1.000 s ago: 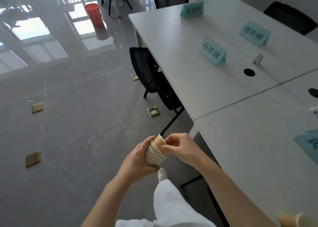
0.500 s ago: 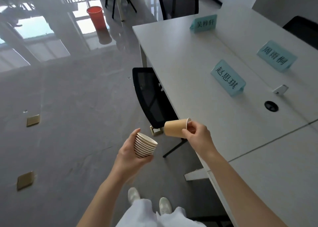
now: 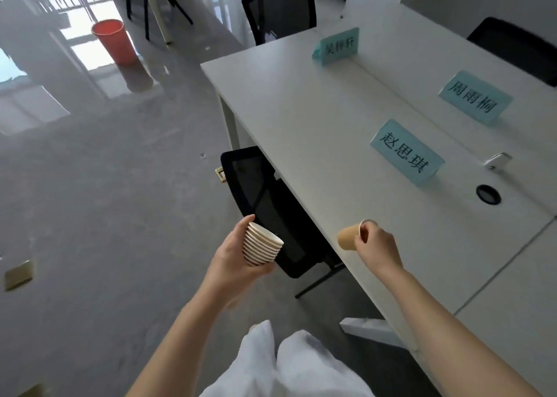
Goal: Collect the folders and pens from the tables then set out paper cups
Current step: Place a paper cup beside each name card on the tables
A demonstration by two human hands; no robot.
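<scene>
Single tan paper cup (image 3: 349, 238) lies tipped on its side, white rim toward the right hand (image 3: 376, 246), which pinches that rim over the near edge of the white tabletop (image 3: 301, 119). Left hand (image 3: 233, 258) wraps a nested stack of white-rimmed paper cups (image 3: 261, 244), held over the floor at about 9 o'clock from the single cup, hands well apart. Three teal name cards (image 3: 407, 152) stand on the tabletop, from 12 to 2 o'clock. A black mesh chair (image 3: 265, 203) is tucked under the tabletop edge between the hands. Glossy grey floor (image 3: 105, 200); a red bucket (image 3: 113, 41) at 11 o'clock.
</scene>
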